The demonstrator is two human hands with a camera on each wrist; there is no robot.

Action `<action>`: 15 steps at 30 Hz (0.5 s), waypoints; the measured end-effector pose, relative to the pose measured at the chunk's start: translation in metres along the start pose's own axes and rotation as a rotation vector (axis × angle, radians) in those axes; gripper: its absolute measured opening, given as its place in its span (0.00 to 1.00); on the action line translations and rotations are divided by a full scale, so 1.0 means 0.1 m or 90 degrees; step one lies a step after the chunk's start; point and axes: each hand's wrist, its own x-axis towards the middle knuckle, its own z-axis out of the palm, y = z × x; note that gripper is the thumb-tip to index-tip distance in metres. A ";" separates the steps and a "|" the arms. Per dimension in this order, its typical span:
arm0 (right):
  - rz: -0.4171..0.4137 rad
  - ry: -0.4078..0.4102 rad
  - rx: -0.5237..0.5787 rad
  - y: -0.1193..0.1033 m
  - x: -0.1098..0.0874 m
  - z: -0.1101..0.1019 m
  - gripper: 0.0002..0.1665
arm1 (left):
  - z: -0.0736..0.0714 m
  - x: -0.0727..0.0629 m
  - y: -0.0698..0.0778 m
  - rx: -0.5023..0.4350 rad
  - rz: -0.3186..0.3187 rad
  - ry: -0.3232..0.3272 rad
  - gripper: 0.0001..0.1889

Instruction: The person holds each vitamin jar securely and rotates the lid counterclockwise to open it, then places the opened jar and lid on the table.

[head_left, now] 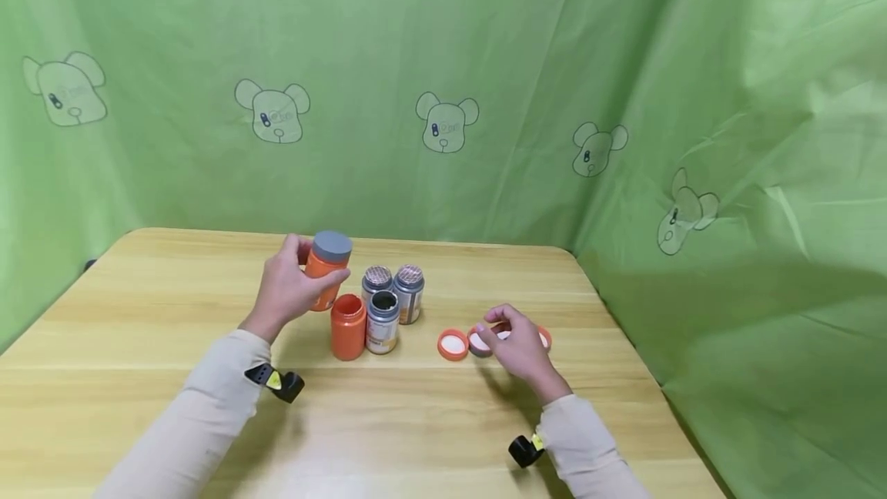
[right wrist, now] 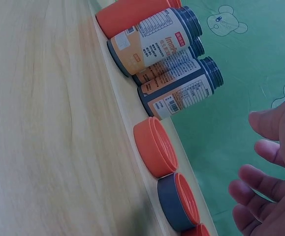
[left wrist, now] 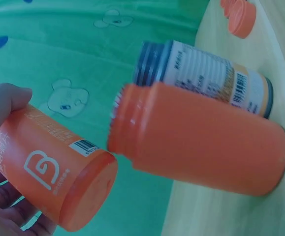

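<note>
My left hand point(head_left: 286, 289) grips an orange jar point(head_left: 323, 269) with a grey lid point(head_left: 333, 245), held raised and slightly tilted; the left wrist view looks at its base. Just beside it stands a lidless orange jar point(head_left: 348, 333), touching or almost touching an uncovered grey jar point(head_left: 383, 328) with a dark opening. Two more grey jars point(head_left: 409, 300) behind carry silvery foil across their mouths. Over a row of lids hovers my right hand point(head_left: 520, 346), fingers loosely bent with nothing between them. An orange lid point(right wrist: 154, 147) and a grey lid point(right wrist: 174, 204) lie underside up; the hand partly covers others.
The wooden table point(head_left: 430, 422) carries everything. A green curtain point(head_left: 360, 168) printed with bear heads hangs behind it and along the right side. Each sleeve bears a small black camera point(head_left: 525, 450) at the wrist.
</note>
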 end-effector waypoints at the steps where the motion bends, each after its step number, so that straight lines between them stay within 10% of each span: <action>1: -0.005 -0.002 0.001 0.00 0.00 0.00 0.16 | 0.00 -0.01 0.03 0.004 0.011 0.008 0.32; 9: -0.027 -0.017 0.015 -0.06 0.01 0.00 0.15 | 0.00 -0.06 0.22 0.043 0.111 0.060 0.29; 15: -0.037 -0.022 0.046 -0.12 0.01 0.00 0.11 | 0.00 -0.10 0.39 0.000 0.136 -0.005 0.28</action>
